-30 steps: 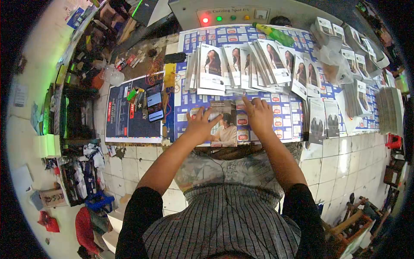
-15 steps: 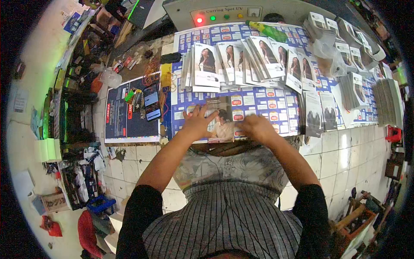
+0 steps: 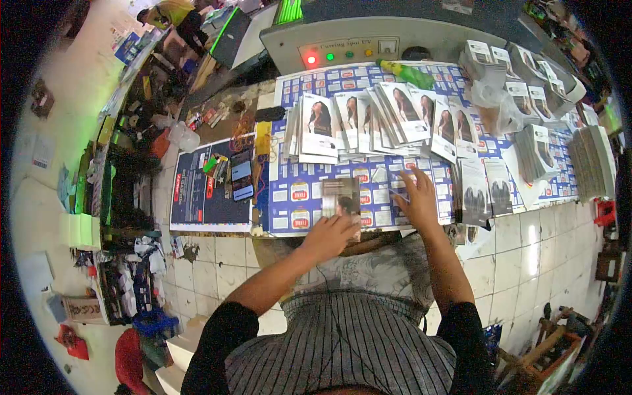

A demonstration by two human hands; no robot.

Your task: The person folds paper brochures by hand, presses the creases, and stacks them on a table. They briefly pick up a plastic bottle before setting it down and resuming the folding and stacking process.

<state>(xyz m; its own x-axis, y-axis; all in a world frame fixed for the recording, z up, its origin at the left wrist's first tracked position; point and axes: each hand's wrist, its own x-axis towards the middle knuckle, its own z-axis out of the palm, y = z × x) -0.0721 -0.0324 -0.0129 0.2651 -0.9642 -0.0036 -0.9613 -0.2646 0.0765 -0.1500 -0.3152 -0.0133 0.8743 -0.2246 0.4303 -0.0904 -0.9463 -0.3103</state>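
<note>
Leaflet (image 3: 337, 189): grey-brown top, dark-haired figure below; left grip (image 3: 329, 236) over it, pinch unclear; right grip (image 3: 416, 197) spread.

Phone (image 3: 242, 176) beside yellow strip (image 3: 263, 138).

Extending left forearm (image 3: 273, 283) and right forearm (image 3: 449, 266), both bare, forward. Angling left hand (image 3: 330, 236) inward, palm down, bending fingers. Spreading thumb and fingers of right hand (image 3: 420, 203), pointing forward.

Lower part of card (image 3: 338, 189) hidden by left hand (image 3: 329, 237); phone (image 3: 242, 176) text too small.
</note>
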